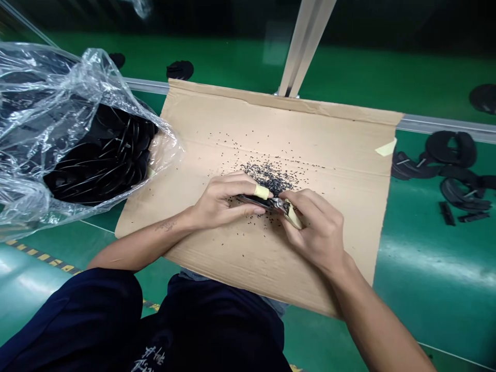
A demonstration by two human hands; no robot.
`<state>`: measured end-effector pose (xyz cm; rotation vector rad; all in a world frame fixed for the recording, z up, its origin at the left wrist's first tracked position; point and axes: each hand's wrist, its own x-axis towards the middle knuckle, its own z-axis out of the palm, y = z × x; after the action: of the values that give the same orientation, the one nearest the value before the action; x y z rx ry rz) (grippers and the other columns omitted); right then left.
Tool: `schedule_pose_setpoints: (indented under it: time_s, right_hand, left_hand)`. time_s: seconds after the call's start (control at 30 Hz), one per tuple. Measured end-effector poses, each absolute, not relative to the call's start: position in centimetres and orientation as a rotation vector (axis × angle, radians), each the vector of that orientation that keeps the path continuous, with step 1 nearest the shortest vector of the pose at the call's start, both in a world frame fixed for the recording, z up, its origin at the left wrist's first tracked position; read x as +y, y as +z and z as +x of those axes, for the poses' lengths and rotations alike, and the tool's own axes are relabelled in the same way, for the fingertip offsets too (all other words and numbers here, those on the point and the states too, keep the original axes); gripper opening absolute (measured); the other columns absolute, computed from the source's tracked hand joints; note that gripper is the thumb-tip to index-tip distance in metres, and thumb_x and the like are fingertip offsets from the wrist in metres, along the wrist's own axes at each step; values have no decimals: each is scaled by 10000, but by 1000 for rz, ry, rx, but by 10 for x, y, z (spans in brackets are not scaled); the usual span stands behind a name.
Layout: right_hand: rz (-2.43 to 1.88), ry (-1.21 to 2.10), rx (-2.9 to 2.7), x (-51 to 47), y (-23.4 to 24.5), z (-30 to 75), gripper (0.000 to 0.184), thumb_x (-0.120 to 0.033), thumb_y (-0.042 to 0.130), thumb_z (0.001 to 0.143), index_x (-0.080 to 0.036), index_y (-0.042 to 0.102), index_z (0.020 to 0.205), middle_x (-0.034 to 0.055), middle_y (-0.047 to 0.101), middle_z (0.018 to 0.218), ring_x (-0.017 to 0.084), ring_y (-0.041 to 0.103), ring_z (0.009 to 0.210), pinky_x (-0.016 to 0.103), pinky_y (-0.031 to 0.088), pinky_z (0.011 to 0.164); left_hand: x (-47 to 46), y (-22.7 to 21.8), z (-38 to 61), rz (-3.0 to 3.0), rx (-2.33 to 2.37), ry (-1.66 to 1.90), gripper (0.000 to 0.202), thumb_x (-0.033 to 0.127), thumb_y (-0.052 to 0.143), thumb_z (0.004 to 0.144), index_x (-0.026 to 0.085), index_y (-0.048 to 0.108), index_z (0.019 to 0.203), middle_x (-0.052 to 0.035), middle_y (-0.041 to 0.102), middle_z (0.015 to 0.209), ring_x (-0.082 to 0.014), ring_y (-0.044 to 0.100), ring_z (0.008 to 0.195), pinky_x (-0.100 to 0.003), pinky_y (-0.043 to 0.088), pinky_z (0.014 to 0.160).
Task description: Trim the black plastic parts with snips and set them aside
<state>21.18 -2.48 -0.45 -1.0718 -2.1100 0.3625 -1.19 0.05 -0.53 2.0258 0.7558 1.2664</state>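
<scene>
My left hand (232, 200) is closed around a thin black plastic part (253, 200), with yellow tape wrapped on one finger. Facing it, my right hand (315, 219) grips small metal cutting pliers (279, 204) whose head meets the end of the black part. Yellow tape also shows by the pliers' handle; the rest of the handle is hidden in my palm. Just beyond my fingertips, many tiny black plastic bits (271, 178) lie heaped and scattered on a cardboard sheet (217, 248).
On the left a clear plastic bag (87, 77) holds stacked black curved parts (112, 165). More black pieces (451, 150) lie on the green floor at right. A metal post (308, 46) and rail stand behind the cardboard's far edge.
</scene>
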Motion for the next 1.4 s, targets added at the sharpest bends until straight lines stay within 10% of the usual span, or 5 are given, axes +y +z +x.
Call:
schedule_pose_setpoints:
  time_s: [0.97,1.13,1.4]
  right_hand:
    - [-1233,192,-2203,-20,-11,216,227,-163,557,900,-187,702,1072,60,692,806,192,579,695,327,436,607]
    - [-1243,509,-1996,-21,-7,213,232,-189,622,887,-219,705,1102,46,709,874,177,599,698,327,464,618]
    - [-1058,538,-1991,-25,-3,209,90,-176,642,901,-216,686,967,33,698,816,166,597,693,313,441,605]
  left_hand:
    - [3,-3,-13,2212,870,1170,215,312,756,891,199,741,1073,-31,761,879,-128,660,794,-301,528,774]
    - [1,-1,-14,2038,1012,1248,238,303,801,847,165,734,1029,-13,741,824,-90,625,662,-218,503,598]
    - [-4,-7,-11,2029,828,1210,168,178,737,884,149,645,1022,-65,762,974,-134,731,906,-249,596,797]
